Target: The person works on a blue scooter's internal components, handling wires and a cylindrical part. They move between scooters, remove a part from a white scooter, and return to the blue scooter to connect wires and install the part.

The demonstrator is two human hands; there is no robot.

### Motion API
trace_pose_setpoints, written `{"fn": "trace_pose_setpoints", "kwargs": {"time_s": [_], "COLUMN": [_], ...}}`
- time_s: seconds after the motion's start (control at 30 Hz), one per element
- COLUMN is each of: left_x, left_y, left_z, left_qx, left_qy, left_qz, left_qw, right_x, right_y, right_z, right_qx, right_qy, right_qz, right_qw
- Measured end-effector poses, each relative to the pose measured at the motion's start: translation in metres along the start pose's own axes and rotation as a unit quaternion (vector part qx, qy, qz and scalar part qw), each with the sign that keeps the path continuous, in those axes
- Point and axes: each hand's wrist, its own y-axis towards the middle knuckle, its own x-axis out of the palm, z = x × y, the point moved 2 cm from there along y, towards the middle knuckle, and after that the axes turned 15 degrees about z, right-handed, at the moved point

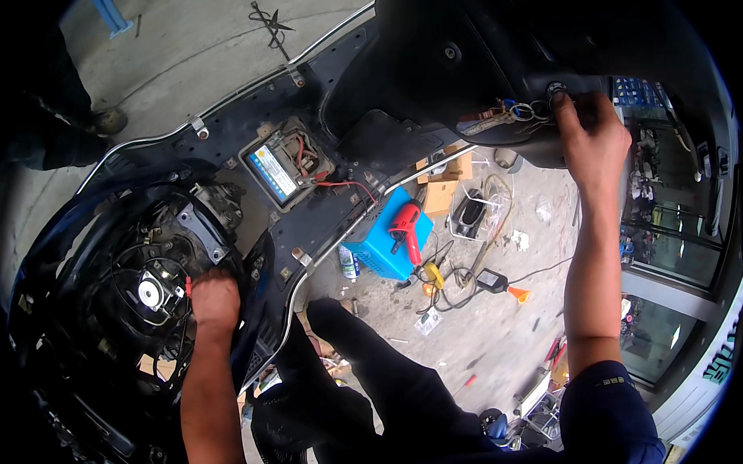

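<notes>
My right hand (595,138) is at the scooter's dark front panel, thumb and fingers pinched on the key at the ignition lock (555,89). A bunch of keys (498,117) on rings dangles beside it. My left hand (216,300) is closed inside the opened rear of the scooter, beside the engine parts. A small red piece (188,287) shows at its fingers; what the hand holds is mostly hidden. Left of it is a round whitish metal part (150,294). In the opened floorboard sits a battery (273,172), with red wires (345,184) running from it.
On the concrete floor stands a blue crate (396,231) with a red power tool (405,227) on it. Nearby lie cardboard boxes (442,193), a black adapter (492,280) with cable and an orange funnel (518,294). Another person's legs (65,120) are at the far left.
</notes>
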Motion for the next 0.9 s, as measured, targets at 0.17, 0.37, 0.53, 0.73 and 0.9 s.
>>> {"fn": "trace_pose_setpoints", "kwargs": {"time_s": [0.17, 0.37, 0.53, 0.73, 0.9], "left_x": [-0.003, -0.006, -0.008, -0.008, -0.014], "left_y": [0.001, 0.002, 0.003, 0.002, 0.005], "left_z": [0.001, 0.001, 0.001, -0.002, -0.009], "left_qx": [-0.003, -0.006, -0.003, 0.004, -0.017], "left_qy": [0.006, 0.011, 0.008, 0.014, -0.042], "left_qz": [-0.030, -0.040, -0.041, -0.038, -0.101], "left_qw": [1.000, 0.999, 0.999, 0.999, 0.994], "right_x": [0.001, -0.001, -0.001, -0.001, 0.002], "right_y": [-0.002, -0.002, 0.001, 0.005, -0.008], "right_z": [0.005, 0.004, 0.010, 0.017, 0.022], "right_qx": [-0.021, -0.049, -0.099, -0.086, -0.051], "right_qy": [0.036, 0.057, 0.072, 0.128, 0.162], "right_qz": [0.000, -0.013, -0.026, -0.070, -0.030], "right_qw": [0.999, 0.997, 0.992, 0.986, 0.985]}}
